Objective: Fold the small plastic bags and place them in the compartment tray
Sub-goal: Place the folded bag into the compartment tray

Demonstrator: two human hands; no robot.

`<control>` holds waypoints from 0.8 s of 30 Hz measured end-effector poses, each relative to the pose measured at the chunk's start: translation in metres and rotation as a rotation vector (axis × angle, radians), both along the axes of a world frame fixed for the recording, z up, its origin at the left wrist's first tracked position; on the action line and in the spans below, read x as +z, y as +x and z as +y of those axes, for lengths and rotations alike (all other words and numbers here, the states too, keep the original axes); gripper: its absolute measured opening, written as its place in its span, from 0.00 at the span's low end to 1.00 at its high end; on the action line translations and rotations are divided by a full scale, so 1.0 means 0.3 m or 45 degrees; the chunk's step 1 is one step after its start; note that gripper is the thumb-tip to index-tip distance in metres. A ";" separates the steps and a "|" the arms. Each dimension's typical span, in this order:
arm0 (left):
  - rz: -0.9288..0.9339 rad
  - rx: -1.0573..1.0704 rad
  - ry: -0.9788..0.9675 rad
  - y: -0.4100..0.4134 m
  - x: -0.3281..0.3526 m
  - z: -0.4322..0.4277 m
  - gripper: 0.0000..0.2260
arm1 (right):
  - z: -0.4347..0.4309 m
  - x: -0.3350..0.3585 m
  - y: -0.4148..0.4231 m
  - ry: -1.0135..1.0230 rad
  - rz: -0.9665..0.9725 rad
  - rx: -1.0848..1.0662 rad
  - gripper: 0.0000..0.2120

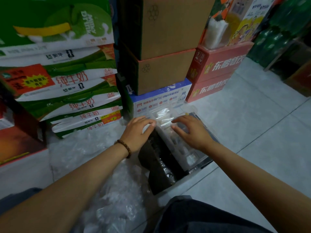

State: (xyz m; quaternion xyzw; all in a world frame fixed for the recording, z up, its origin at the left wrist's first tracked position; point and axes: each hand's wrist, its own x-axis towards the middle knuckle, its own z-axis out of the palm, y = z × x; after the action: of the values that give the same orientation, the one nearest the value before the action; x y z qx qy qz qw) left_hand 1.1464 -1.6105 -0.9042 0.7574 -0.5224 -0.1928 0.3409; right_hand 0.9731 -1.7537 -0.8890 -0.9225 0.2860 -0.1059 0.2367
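Folded plastic bag (165,123) lies in a far compartment of the clear compartment tray (186,105), centre of frame; left hand (139,130) fingers lie together, tips at the bag, pinching or not unclear; right hand (191,132) fingers spread, tips touching it; loose bags (101,174) heap lower centre.

The left hand (138,130) and right hand (191,132) hide the middle of the tray (190,106); its clear bags (164,115) blur together. The bag heap (114,199) is cut off by the bottom edge.
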 end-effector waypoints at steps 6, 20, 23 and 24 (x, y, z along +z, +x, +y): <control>0.088 0.265 0.150 0.215 -0.059 0.184 0.14 | 0.132 0.033 0.228 0.543 -0.231 -0.024 0.13; 0.268 0.665 0.682 0.567 -0.494 0.570 0.26 | 0.354 -0.548 0.705 1.239 0.198 -0.360 0.21; 0.221 0.593 0.781 0.591 -0.582 0.578 0.26 | 0.386 -0.692 0.754 1.363 0.239 -0.525 0.31; 0.208 0.561 0.794 0.595 -0.611 0.575 0.26 | 0.394 -0.728 0.773 1.417 0.232 -0.568 0.31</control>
State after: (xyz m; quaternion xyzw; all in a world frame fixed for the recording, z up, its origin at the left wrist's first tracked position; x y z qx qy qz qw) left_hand 1.3249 -1.4380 -1.0874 0.9008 -0.2346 -0.3244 0.1680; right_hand 1.2049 -1.6356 -1.1074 -0.5833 0.5040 0.0921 0.6303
